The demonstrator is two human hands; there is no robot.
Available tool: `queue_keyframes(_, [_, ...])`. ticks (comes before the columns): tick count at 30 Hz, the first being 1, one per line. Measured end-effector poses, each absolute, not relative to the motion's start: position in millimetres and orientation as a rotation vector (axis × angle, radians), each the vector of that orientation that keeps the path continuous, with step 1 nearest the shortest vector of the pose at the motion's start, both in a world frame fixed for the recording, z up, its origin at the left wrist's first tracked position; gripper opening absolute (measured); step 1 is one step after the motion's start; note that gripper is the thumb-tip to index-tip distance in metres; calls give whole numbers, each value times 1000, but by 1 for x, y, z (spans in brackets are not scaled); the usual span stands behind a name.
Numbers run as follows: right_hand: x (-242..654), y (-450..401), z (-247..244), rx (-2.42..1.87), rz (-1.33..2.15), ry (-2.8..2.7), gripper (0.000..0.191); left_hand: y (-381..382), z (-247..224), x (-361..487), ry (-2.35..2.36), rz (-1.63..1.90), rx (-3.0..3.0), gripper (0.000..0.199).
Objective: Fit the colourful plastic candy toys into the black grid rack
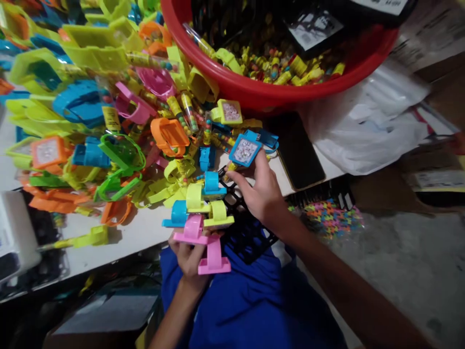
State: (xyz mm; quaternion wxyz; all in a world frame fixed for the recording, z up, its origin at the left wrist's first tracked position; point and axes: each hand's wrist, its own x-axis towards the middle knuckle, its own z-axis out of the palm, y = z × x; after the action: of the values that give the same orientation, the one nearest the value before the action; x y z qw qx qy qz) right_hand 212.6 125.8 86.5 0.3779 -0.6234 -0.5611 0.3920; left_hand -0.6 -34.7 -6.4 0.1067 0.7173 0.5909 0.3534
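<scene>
My right hand pinches a blue toy watch with a square face, its fingers bent round the strap side. Below it, a black plastic holder with openings rests against my lap. Several toy watches stand in rows along its left part, among them a pink watch, a yellow watch and a blue watch. My left hand is closed around the holder's near left side, partly hidden under the pink watches. Beyond both hands lies a heap of loose toy watches with candy tubes.
A red tub with candy tubes and black holders stands at the back. A dark phone lies on the white table, beside a white plastic bag. Far left is a white device; colourful small pieces lie low at right.
</scene>
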Motion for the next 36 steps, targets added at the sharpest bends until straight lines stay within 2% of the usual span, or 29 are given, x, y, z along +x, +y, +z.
queue_keyframes(6, [213, 126, 85, -1544, 1036, -1380, 29, -21, 4, 3, 1728, 1146, 2310, 20])
queue_keyframes(15, [214, 126, 80, -1543, 1008, -1396, 28, -10, 12, -1, 1610, 1111, 2435, 34])
queue_keyframes(23, [214, 121, 90, -1332, 1063, -1369, 17, -8, 20, -1, 1586, 1104, 2440, 27])
queue_keyframes(27, [214, 121, 95, -1375, 1032, -1514, 9, -8, 23, -2, 1575, 1127, 2449, 30])
queue_keyframes(36, [213, 127, 97, -1453, 970, -1687, 6, -7, 25, 0, 1550, 1132, 2464, 28])
